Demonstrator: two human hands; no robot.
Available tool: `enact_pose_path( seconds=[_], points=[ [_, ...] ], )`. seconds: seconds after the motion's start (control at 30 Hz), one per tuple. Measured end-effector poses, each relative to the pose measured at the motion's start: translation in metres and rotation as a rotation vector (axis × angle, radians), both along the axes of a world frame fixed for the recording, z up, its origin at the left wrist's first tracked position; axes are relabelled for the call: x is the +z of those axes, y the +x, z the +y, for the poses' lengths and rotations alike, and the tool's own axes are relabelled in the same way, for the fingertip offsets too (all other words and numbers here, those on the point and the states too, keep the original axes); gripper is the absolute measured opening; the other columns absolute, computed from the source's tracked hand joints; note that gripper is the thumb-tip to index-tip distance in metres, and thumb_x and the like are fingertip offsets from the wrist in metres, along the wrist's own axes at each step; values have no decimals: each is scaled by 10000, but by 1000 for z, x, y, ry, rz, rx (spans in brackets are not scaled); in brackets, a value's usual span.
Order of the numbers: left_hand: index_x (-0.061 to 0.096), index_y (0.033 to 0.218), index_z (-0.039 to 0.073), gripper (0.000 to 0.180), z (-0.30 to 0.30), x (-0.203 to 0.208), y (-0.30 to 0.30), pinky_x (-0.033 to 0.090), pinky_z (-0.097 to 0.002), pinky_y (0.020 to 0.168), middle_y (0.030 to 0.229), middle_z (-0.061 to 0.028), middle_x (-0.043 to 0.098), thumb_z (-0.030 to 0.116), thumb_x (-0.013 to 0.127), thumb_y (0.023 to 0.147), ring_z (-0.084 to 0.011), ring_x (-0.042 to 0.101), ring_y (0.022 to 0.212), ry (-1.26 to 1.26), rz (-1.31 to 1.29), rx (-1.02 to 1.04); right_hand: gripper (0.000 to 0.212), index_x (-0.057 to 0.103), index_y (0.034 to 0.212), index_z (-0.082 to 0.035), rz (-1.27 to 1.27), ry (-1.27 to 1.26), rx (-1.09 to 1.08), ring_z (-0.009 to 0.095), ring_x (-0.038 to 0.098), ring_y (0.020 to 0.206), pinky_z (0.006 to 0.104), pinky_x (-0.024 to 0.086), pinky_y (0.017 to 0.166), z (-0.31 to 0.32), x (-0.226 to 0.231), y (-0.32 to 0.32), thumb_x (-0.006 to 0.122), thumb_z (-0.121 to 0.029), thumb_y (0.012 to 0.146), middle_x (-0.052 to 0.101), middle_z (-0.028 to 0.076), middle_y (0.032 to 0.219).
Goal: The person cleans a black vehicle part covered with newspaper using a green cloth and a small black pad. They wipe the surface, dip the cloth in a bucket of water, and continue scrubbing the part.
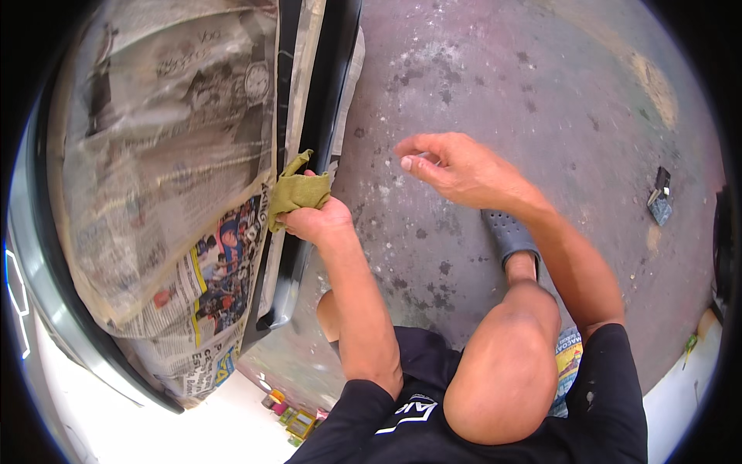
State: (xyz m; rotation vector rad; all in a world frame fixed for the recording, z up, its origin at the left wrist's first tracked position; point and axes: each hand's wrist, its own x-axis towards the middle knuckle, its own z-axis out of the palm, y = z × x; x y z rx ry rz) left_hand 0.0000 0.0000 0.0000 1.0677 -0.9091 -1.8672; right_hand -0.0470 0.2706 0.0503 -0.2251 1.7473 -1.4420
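My left hand (317, 222) is closed around a crumpled olive-green cloth (297, 193). It presses the cloth on the dark, glossy edge (290, 274) of what looks like a vehicle door. Newspaper sheets (174, 116) cover the panel left of that edge, held by strips of masking tape (270, 271). To the right, my right hand (452, 166) hovers above the floor, away from the panel. Its fingers are loosely bent, with a gap between thumb and forefinger and nothing visible in them.
The grey floor (433, 247) is stained and speckled. A small dark object with a blue-grey piece (659, 203) lies at the right. My foot wears a grey clog (510, 236). Small colourful items (297, 424) sit at the lower left. A curved silver body edge (58, 301) borders the newspaper.
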Motion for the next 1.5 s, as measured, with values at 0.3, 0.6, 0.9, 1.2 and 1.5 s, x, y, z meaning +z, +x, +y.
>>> enact_pose_path(
  seconds=[0.3,0.6,0.9,1.2,1.5],
  points=[
    [503,1594,88,752,115,30,-55,455,-492,1246,1562,-130,578,683,323,1170,-299,580,1451,55,11,-642,855,535,1660,-128,428,-409,-305,364,571,1491,482,487,1227,-32,-59,-75,832,-551,979,546,235,1657],
    [257,1780,73,1016,100,29,-11,233,-556,1343,1785,-222,375,828,232,1101,-392,451,1591,-474,-197,-966,480,635,1475,-22,-129,-854,-805,133,736,1011,317,643,858,-42,-63,-171,769,-246,1072,755,57,1188],
    [584,1522,-105,637,84,17,181,560,-426,1107,1401,-244,728,440,496,1204,-288,728,1245,-480,-835,-890,598,543,1619,-21,556,-1014,-751,349,492,1490,439,349,1264,-66,79,-369,472,-390,1153,572,221,1594],
    [718,1390,-70,562,90,28,238,543,-370,1062,1260,-144,790,422,518,1206,-202,708,1177,-561,-1046,-788,599,491,1650,22,1032,-642,-742,407,288,1677,457,180,1391,-126,50,-343,433,-218,1103,391,272,1759],
    [735,1346,-58,553,80,26,306,562,-358,1005,1192,-97,780,418,484,1221,-177,709,1091,-481,-1017,-653,612,465,1677,-45,1159,-400,-773,388,458,1598,407,408,1291,-143,-36,-252,561,-189,1091,477,259,1706]
  ],
)
